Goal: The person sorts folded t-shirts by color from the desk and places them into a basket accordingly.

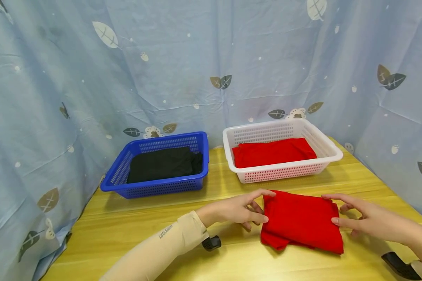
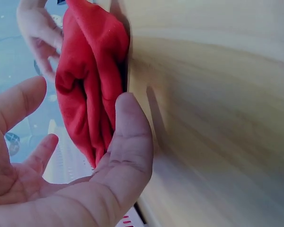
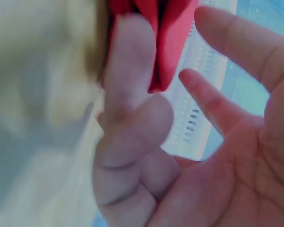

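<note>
A folded red cloth (image 1: 302, 222), which looks like a garment, lies on the table between my two hands, with a loose flap sticking out at its near left. My left hand (image 1: 237, 210) is at its left edge, the index fingertip on the far corner and the thumb by the side. At the opposite edge, my right hand (image 1: 369, 220) touches the far right corner with its index finger, and its thumb meets the right side. Layered folds of the cloth (image 2: 85, 94) show in the left wrist view, the fingers spread around them. Neither hand grips the cloth.
Behind the cloth stands a white basket (image 1: 285, 174) holding folded red fabric (image 1: 274, 153). Farther left, a blue basket (image 1: 161, 189) contains folded black fabric (image 1: 161, 166). Both rest on the wooden table (image 1: 133, 222), and a blue leaf-patterned curtain (image 1: 183, 58) hangs around it.
</note>
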The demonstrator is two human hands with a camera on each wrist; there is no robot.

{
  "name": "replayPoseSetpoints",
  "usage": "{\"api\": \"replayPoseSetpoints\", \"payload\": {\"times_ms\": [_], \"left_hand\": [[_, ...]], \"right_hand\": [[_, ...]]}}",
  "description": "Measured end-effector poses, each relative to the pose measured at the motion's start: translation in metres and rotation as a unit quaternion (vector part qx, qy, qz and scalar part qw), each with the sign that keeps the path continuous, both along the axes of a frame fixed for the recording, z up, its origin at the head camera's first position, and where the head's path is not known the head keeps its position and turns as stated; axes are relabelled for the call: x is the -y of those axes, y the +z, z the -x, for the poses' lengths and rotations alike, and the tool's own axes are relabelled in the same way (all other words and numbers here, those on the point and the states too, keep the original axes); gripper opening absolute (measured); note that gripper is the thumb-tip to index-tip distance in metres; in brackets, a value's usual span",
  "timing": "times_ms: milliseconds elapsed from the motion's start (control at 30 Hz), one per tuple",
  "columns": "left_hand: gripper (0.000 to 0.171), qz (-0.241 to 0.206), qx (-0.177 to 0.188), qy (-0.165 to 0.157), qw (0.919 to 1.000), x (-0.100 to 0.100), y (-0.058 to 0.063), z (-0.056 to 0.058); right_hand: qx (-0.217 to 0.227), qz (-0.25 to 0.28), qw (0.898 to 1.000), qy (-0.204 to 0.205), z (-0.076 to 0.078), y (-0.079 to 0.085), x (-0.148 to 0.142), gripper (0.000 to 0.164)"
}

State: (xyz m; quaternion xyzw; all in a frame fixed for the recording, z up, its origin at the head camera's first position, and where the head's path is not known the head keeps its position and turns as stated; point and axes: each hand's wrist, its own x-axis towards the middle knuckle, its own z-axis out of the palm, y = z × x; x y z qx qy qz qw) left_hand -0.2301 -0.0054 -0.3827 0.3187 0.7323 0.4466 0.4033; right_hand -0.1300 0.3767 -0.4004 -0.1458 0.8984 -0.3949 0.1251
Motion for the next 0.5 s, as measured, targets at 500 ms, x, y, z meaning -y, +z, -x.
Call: {"api": "replayPoseSetpoints", "payload": {"times_ms": [500], "left_hand": [[0.049,0.007,0.037,0.005,0.9993,-0.024,-0.01,-0.006]], "right_hand": [[0.11,0.098,0.988,0.035,-0.003,-0.013,0.019,0.048]]}}
